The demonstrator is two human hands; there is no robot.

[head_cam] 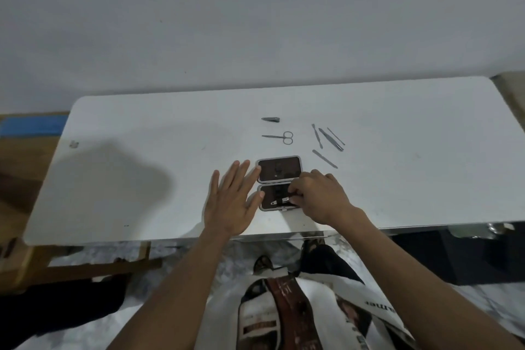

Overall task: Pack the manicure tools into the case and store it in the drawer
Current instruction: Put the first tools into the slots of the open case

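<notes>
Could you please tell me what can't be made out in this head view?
- Tool in the case: right hand covers one end; type unclear.
- Drawer: none visible.
- Thin tools beyond the case: too small to identify.
- Left hand: contact with the case unclear.

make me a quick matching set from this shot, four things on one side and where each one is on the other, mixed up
Things:
1. scissors
2. nail clipper
3. left hand
4. right hand

Places:
a. farthest from the person, beyond the scissors
b. flat beside the open case, fingertips at its left edge
c. on the table between clipper and case
d. over the case's near half, pinching a small tool

Pairs: 1-c, 2-a, 3-b, 4-d
</notes>
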